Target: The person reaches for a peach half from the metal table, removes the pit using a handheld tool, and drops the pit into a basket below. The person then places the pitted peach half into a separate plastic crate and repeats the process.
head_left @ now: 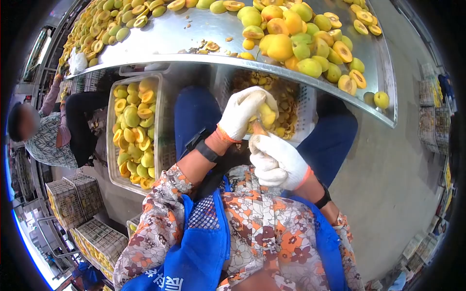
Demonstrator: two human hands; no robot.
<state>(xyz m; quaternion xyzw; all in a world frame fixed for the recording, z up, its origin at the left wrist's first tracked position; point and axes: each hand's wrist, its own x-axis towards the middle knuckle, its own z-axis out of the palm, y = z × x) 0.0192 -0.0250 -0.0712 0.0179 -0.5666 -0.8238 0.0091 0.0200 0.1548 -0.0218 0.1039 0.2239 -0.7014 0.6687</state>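
Note:
My left hand point(248, 112), in a white knit glove, is closed round a yellow peach half point(267, 115) in front of my body. My right hand point(275, 162), gloved in white too, is closed just below it. A small orange-brown piece point(258, 128) sticks up from its fingertips and meets the underside of the peach; I cannot tell what it is. Beneath both hands, between my knees, is a white crate point(307, 114) with brown and yellow fruit scraps.
A metal table point(170, 39) with a raised edge lies ahead, bearing piles of green-yellow peaches point(310, 46). To my left stands a crate point(112, 160) of peach halves. Another person point(51, 136) sits farther left, near stacked crates point(80, 203). More crates point(433, 128) stand far right.

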